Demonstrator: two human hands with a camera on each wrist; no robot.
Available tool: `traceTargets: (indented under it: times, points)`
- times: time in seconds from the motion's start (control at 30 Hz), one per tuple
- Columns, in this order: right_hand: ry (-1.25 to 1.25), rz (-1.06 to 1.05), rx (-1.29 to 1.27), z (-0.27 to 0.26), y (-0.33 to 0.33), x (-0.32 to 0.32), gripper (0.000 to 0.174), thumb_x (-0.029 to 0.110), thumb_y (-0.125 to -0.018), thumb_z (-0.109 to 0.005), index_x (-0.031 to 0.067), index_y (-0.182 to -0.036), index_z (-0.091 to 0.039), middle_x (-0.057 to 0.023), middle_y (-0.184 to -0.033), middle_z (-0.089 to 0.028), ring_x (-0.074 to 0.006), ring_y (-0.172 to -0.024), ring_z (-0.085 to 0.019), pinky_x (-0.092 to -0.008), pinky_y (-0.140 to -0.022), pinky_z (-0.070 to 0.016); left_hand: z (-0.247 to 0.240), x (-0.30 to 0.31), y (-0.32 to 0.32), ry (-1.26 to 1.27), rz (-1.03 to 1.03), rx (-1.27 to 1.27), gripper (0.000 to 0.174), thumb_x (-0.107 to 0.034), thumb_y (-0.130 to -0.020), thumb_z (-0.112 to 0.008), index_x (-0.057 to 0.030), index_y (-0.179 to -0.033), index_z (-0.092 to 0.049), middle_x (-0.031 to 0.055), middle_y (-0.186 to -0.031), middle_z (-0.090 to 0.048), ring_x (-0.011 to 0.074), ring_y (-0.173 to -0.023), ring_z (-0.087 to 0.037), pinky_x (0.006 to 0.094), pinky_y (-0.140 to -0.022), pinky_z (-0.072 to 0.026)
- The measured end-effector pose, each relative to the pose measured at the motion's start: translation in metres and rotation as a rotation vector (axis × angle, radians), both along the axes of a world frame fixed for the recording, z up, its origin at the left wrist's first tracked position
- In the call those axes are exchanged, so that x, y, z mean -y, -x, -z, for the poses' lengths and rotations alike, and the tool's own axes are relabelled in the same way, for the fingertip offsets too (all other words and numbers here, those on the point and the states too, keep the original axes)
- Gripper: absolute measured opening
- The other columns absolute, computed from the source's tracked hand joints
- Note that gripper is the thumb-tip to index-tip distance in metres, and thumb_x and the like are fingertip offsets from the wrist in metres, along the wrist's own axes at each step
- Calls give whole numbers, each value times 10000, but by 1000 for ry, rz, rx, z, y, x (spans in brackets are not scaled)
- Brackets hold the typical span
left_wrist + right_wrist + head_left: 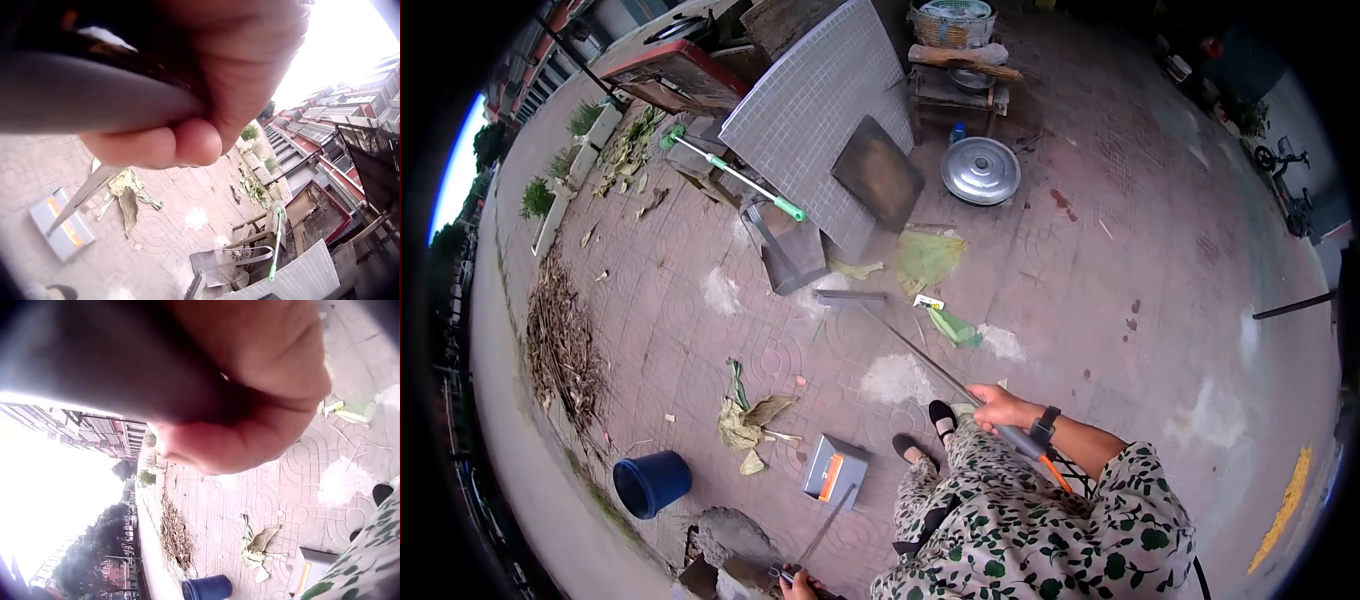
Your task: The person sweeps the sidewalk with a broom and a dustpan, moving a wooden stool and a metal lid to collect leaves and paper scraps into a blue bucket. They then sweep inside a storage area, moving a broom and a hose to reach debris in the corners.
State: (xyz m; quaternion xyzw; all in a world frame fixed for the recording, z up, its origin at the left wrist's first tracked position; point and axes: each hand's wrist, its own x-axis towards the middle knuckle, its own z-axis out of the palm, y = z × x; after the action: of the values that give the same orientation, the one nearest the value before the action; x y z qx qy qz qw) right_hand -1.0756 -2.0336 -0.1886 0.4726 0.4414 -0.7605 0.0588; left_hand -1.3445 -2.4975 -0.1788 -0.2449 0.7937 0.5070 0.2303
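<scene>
My right hand [1005, 408] grips the upper part of a broom's long handle [935, 372]. The narrow broom head [850, 297] is out ahead by a metal scoop-like piece [785, 268]. At the lower edge of the head view, my left hand [800, 586] holds the handle of a grey dustpan [852, 462] with an orange label. Fingers of the left hand [244, 75] wrap the dark handle in its wrist view. Withered leaves [745, 425] lie beyond the dustpan. Right of the broom head are a small white packet [928, 302] and a green leaf [955, 328].
A blue bucket [652, 484] stands at lower left near broken concrete [730, 535]. Dry stalks [560, 340] are heaped along the left edge. Ahead lean a tiled board [820, 110] and dark panel [878, 175], with a green-handled pole [745, 180] and metal lid [980, 170] nearby.
</scene>
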Motion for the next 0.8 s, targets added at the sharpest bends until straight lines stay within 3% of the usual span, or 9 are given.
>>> traceTargets:
  times: [0.07,0.13,0.2,0.4,0.53,0.6,0.67,0.7,0.8]
  points:
    - [-93,40,54,-6,-9,-4,534,-13,-737,-498,4,-1255,-367,-33,-633,-482,-98,-468,-456,-259,-399,-384,15,14,9,-7,61,-21,430,-53,-768,-546,-95,-1174,-412,15,-564,-436,99,-385,-376,228,-303,-281]
    - [-212,33,112,-16,-17,-15,450,-11,-736,-498,-13,-1179,-421,-36,-630,-479,-101,-466,-458,-264,-398,-383,-31,-28,2,-8,51,58,319,-42,-773,-523,-93,-1076,-442,12,-547,-424,99,-369,-366,232,-287,-275]
    - [-195,306,169,-25,-20,-13,305,-9,-735,-489,-8,-1038,-461,-38,-629,-478,-107,-464,-462,-270,-399,-387,-38,-43,4,-42,40,-12,159,-40,-779,-510,-102,-907,-440,14,-527,-409,103,-355,-365,237,-275,-273]
    - [-274,351,264,-10,-39,-77,212,5,-718,-498,-12,-926,-462,-56,-581,-482,-119,-467,-474,-286,-407,-404,-17,-74,9,-41,16,-34,164,-48,-777,-531,-108,-886,-424,25,-528,-418,115,-359,-388,241,-275,-277]
    - [-469,82,427,35,-58,-154,264,36,-693,-537,-34,-929,-441,-137,-684,-526,-200,-515,-548,-325,-466,-454,-33,-142,1,-2,1,-16,124,-77,-787,-539,-99,-815,-420,20,-511,-415,116,-359,-386,243,-286,-279]
    - [-571,-82,519,47,-66,-197,296,52,-685,-554,-43,-939,-435,-174,-740,-549,-235,-550,-579,-343,-504,-475,15,-137,6,-6,-100,-10,367,-33,-751,-489,-109,-1110,-470,20,-535,-412,121,-367,-405,260,-313,-353]
    - [-578,-305,531,58,-78,-233,339,87,-672,-574,-51,-944,-425,-232,-876,-567,-275,-633,-611,-363,-586,-493,16,-164,-8,-26,-114,-33,320,-32,-728,-491,-128,-1033,-474,34,-551,-412,135,-375,-389,275,-334,-359]
    - [-578,-312,522,45,-75,-251,339,87,-672,-574,-51,-944,-425,-232,-876,-567,-275,-633,-611,-363,-586,-493,18,-176,-13,-18,-165,-31,323,-33,-727,-491,-129,-1035,-472,35,-557,-418,136,-379,-393,274,-336,-359]
    - [-614,-763,528,-5,-72,-293,379,108,-670,-582,-44,-986,-438,-226,-875,-593,-270,-683,-622,-371,-629,-490,7,-219,-22,-10,-226,-44,330,-35,-726,-493,-133,-1040,-466,36,-567,-427,137,-387,-400,272,-341,-357]
